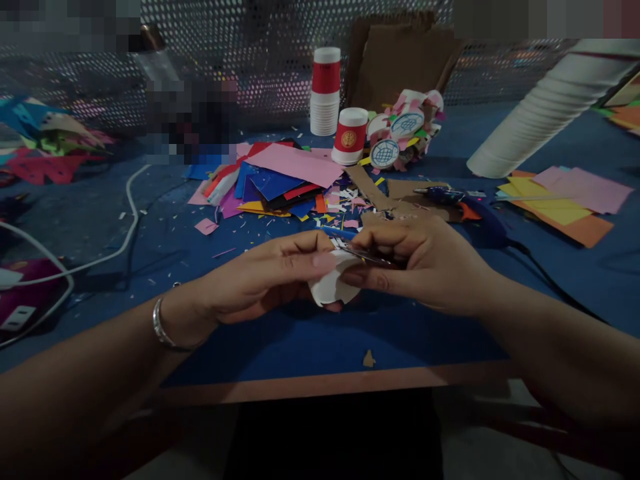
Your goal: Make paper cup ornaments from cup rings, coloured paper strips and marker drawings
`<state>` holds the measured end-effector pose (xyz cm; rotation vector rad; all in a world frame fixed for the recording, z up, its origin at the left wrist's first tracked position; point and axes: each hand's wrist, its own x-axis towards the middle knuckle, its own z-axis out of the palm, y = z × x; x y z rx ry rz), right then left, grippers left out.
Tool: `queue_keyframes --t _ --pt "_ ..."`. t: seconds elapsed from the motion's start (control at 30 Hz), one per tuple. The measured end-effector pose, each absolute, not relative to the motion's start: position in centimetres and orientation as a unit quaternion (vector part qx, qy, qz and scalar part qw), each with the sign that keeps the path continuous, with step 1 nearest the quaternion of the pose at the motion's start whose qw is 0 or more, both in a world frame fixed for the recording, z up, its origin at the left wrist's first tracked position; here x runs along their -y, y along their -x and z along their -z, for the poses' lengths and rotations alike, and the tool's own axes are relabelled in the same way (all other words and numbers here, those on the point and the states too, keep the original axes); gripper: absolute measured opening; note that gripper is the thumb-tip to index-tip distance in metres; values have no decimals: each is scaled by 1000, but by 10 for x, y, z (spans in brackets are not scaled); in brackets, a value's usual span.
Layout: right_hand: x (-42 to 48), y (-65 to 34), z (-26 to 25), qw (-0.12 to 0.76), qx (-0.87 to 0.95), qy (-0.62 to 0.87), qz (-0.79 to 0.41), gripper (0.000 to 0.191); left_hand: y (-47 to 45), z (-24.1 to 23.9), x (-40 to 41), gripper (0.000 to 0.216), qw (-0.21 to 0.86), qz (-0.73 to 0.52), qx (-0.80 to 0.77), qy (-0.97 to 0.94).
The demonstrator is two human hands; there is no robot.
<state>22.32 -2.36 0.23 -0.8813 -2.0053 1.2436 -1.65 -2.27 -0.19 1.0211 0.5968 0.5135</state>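
Just above the near part of the blue table, both hands meet at a small white paper cup piece [334, 283] with a curved edge. My left hand [270, 270], a silver bangle at its wrist, pinches the piece from the left side. My right hand [420, 263] closes around a thin, dark metal blade-like tool [369, 255] that lies along the piece's upper edge; its full shape is hidden by the fingers. The right thumb rests against the white piece. Just beyond the fingertips shows a blue strip [345, 233], partly covered.
Coloured paper sheets [295, 167] and scraps lie behind my hands. Farther back stand stacked paper cups [326, 90], a red-and-white cup [350, 137] and a decorated cup-base cluster [407, 130]. A blue corded glue gun [480, 213] lies right, near a leaning cup stack [550, 107]. A white cable [131, 200] crosses left.
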Motion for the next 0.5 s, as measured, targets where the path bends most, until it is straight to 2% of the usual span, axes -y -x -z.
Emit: queue_keyframes --t 0.13,0.3,0.4,0.5 --pt "25 -222 -4 298 761 333 -470 34 19 0 21 36 765 -231 -264 -540" --pt "26 -223 -5 369 766 353 -391 39 23 0 15 34 690 -303 -257 -605" --pt "26 -225 -4 403 753 379 -355 47 25 5 10 43 613 -359 -256 -655" --pt "27 -225 -6 390 754 394 -353 51 25 9 8 53 538 -412 -283 -680"
